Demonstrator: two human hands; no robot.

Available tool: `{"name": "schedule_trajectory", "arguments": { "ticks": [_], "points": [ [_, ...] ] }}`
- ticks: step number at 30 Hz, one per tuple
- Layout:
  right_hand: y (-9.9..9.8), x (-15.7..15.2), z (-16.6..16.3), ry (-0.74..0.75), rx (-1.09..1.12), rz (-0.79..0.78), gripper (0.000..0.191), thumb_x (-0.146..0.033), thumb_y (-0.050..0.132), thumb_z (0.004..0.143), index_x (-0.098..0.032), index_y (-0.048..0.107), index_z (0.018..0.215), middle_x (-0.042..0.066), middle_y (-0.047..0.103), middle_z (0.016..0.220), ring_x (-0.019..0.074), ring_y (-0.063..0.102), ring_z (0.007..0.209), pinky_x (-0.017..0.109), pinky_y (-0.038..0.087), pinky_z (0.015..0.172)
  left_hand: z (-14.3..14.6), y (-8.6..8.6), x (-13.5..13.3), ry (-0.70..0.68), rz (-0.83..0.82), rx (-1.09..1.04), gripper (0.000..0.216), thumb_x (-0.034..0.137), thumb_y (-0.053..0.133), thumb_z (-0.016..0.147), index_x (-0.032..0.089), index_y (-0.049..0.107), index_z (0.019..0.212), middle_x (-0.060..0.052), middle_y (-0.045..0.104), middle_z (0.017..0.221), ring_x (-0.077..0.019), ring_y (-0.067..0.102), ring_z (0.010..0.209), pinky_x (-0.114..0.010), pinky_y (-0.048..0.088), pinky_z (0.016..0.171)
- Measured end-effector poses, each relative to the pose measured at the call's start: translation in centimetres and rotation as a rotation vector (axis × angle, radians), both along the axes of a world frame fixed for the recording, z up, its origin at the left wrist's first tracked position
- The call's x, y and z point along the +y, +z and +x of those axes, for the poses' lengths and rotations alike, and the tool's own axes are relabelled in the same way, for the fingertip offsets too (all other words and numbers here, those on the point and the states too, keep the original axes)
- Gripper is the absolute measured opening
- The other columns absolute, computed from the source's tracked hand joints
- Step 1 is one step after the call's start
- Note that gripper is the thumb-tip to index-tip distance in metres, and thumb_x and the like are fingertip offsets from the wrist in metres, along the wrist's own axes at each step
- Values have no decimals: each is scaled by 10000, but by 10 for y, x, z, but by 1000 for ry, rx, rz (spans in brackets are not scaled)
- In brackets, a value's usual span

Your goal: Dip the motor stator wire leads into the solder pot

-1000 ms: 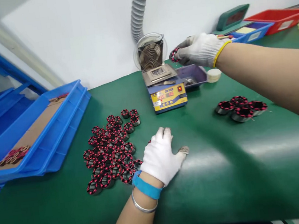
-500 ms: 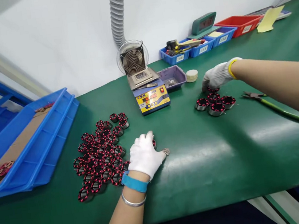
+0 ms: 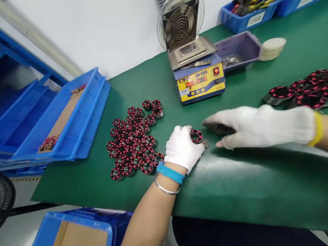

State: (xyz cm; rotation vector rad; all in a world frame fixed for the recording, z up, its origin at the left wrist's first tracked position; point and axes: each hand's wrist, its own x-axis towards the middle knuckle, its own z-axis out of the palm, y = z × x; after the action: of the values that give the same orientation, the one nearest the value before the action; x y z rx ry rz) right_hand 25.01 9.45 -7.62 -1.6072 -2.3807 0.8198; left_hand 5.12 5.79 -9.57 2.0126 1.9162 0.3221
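Note:
My left hand (image 3: pixel 183 149), in a white glove, has its fingers around a small ring-shaped motor stator (image 3: pixel 196 136) with dark red windings, on the green table. To the left of that hand stands a cluster of similar stators (image 3: pixel 132 137), packed close together. My right hand (image 3: pixel 237 129), also gloved, reaches in from the right, a short way from the held stator. Its fingers and thumb are apart, with nothing between them. Beyond it, a smaller group of stators (image 3: pixel 310 88) looks blurred at the right.
A blue and yellow unit (image 3: pixel 198 76) with a red display stands at the back, with a fan (image 3: pixel 181 26) behind it. Beside it are a purple tray (image 3: pixel 252 46) and a pale round pad (image 3: pixel 273 47). Blue bins (image 3: pixel 101 81) line the left; another bin (image 3: pixel 109 231) sits below the table edge.
My right hand has moved left from the small stator group toward my left hand. The view has turned left and closer; the pliers are out of sight. My left hand stays at its stator.

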Motion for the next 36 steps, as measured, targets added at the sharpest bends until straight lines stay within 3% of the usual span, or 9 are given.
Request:
{"name": "schedule_trajectory", "arguments": {
  "ticks": [6,11,15,18,22,26,30,33,36],
  "points": [
    [-31,-3,-20,-8,148,-23,668,-469,733,690,-229,681,1312,61,743,1094,237,730,895,315,596,720,-1,-5,2,49,52,-62,379,435,776,763,241,706,1080,-73,663,1157,-268,696,1028,-365,570,910],
    [-32,-2,-22,-59,467,-96,517,-460,618,842,-171,708,1261,93,724,1167,267,709,1044,379,598,894,4,-14,0,-84,177,-271,437,255,760,757,214,653,1179,-55,688,1255,-228,672,1139,-325,538,1032],
    [-42,-9,-32,-166,675,-61,479,-391,627,843,-180,706,1265,86,728,1149,236,715,1009,370,602,913,7,-25,2,-99,247,-385,560,140,695,756,206,609,1305,-48,714,1290,-212,669,1182,-324,516,1080],
    [-46,-13,-33,-277,590,101,509,-405,699,797,-230,710,1275,75,710,1204,267,701,1049,443,575,984,5,-27,5,-22,201,-417,496,166,660,767,215,653,1260,-53,763,1177,-235,724,1039,-367,567,986],
    [-42,-15,-27,-301,504,222,511,-442,695,798,-245,721,1268,73,708,1194,294,687,1077,506,545,1020,-3,-14,3,-17,21,-692,89,230,616,773,210,700,752,-14,745,724,-194,707,716,-305,580,702],
    [-41,-13,-23,-324,623,202,545,-450,698,792,-202,712,1276,86,717,1157,262,706,1013,426,590,956,-15,7,-6,-10,-66,-1071,130,295,643,740,192,650,661,37,587,494,-108,510,407,-215,385,397],
    [-41,-14,-25,-333,676,211,532,-422,726,779,-206,714,1265,75,728,1129,244,715,967,396,602,915,-14,7,-4,148,127,-1223,268,464,617,827,199,621,786,29,606,582,-87,483,434,-197,329,393],
    [-37,-18,-29,-320,693,208,495,-387,728,777,-200,729,1235,75,726,1135,241,715,976,385,599,927,-5,-1,-3,68,57,-1058,335,541,656,818,218,584,771,22,602,647,-111,532,521,-227,385,450],
    [-32,-19,-31,-332,712,197,479,-360,723,774,-197,732,1224,72,725,1137,246,713,998,389,598,938,0,-2,-11,-57,66,-953,304,454,615,882,221,567,693,27,567,600,-115,505,524,-250,418,510]
  ]
}}
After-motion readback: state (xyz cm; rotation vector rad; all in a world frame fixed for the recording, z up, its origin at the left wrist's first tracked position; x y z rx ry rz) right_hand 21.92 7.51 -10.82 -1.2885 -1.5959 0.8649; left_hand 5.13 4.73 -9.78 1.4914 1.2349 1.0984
